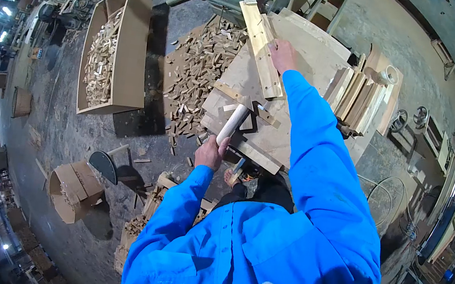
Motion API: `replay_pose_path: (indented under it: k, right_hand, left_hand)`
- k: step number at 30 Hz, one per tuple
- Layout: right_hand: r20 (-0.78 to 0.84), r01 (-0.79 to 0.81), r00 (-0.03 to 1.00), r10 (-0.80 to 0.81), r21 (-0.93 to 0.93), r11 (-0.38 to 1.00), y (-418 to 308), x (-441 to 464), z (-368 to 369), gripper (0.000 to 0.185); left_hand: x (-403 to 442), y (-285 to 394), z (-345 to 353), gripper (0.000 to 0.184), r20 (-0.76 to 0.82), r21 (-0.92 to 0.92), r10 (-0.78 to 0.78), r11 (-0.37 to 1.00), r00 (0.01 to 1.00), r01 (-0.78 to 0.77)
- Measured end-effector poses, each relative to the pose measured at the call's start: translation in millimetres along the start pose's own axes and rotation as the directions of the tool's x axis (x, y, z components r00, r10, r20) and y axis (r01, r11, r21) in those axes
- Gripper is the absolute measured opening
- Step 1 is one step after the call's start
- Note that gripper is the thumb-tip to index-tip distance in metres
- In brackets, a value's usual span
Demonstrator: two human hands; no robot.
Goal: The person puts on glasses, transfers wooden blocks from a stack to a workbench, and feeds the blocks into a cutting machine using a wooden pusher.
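Observation:
My left hand (211,152) is closed around the lower end of a short pale wooden piece (234,121), which slants up over the near left edge of the worktable. Higher up, my right hand (283,56) is closed on the edge of a long light wooden board (258,45) with dark spots along it. That board lies across the plywood tabletop (309,43) toward the machine. Small wooden strips and a dark triangular gap lie around the far end of the short piece. My right fingertips are partly hidden.
A heap of small wood offcuts (205,70) covers the floor left of the table. Beyond it stands a long wooden box (133,49) full of offcuts. Stacked wood strips (359,102) and a tape roll (389,75) sit at right. A cardboard box (75,188) and round stool (103,166) stand lower left.

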State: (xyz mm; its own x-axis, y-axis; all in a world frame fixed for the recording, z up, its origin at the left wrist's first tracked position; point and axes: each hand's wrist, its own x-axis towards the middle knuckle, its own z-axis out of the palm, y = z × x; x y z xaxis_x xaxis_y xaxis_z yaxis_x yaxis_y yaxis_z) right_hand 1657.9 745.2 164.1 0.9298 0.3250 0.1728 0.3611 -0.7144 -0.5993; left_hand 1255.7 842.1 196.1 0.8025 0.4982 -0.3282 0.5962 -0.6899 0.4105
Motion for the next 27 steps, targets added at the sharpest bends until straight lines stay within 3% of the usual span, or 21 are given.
replay_pose_path:
  k: [4,6,16,18,22,24,27]
  right_hand:
    - [0.05,-0.022,0.999,0.021,0.021,1.0,16,28,-8,0.03]
    - [-0.032,0.022,0.999,-0.021,0.014,1.0,16,33,-7,0.028]
    - [-0.043,0.09,0.995,-0.094,-0.07,0.993,29,44,-10,0.028]
    - [0.005,-0.034,0.999,0.034,0.038,0.999,30,42,-15,0.033]
    - [0.019,-0.069,0.998,0.068,0.066,0.995,27,18,-27,0.036]
    - [-0.066,-0.092,0.993,0.1,0.107,0.99,22,1,-31,0.036]
    - [-0.056,0.035,0.998,-0.031,0.068,0.997,13,-34,-33,0.034]
  left_hand:
    - [25,22,4,0.062,0.012,0.005,-0.015,1.0,1.0,0.015]
    - [31,25,4,0.062,0.007,0.01,-0.013,1.0,1.0,0.013]
    - [41,36,9,0.056,0.003,-0.037,-0.011,0.999,1.0,0.011]
    - [38,35,7,0.057,0.01,-0.021,-0.019,1.0,1.0,0.019]
    - [23,22,4,0.057,0.028,0.0,-0.038,0.999,0.999,0.038]
    - [13,10,4,0.065,0.022,-0.003,-0.006,1.0,1.0,0.006]
    - [-4,-9,6,0.063,0.016,-0.008,-0.004,1.0,1.0,0.005]
